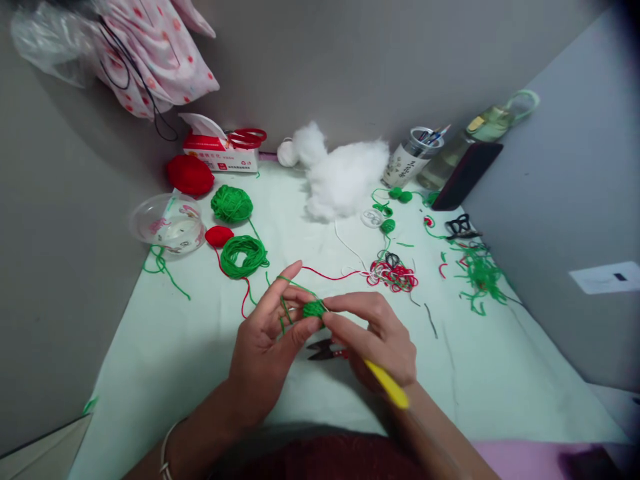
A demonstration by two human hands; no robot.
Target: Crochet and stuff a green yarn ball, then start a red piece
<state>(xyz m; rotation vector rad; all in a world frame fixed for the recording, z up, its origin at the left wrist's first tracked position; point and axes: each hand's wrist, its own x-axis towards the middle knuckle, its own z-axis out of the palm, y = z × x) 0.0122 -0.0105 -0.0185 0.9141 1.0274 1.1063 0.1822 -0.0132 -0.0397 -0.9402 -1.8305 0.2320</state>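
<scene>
On my feed, the left hand [270,337] pinches the green piece [313,309], index up, probably tensioning the yarn [299,285]; the right hand [383,337] grips the yellow-handled tool [387,385].

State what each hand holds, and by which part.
Left hand: small green yarn piece, pinched at its edge. Right hand: yellow-handled tool, gripped forward of its protruding handle end.

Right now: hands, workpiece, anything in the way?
Left hand pinching green yarn piece. Right hand holding yellow-handled tool. Snips close below piece.
</scene>
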